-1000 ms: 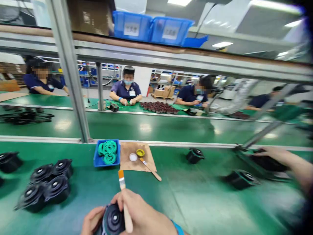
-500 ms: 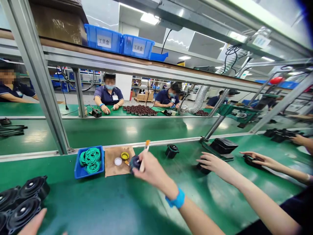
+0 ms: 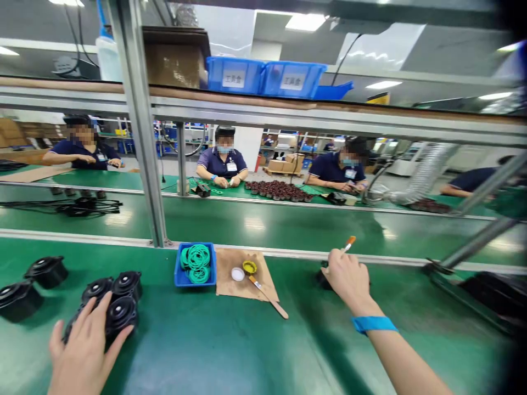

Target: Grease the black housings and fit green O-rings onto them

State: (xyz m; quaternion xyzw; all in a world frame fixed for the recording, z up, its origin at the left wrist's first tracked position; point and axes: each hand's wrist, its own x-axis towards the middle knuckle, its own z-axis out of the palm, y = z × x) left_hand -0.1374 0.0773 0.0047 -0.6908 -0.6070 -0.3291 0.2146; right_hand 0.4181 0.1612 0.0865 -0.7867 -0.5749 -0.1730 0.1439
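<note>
Left grip spread over black round housings, lower left of frame. Right grip, right of centre, pinches paintbrush; black housing just beneath, can't tell if held.

By the far edge of the table, the right hand is hiding most of a black part; the left hand is covering some bunched parts; the rightmost dark lump is looking blurry.
</note>
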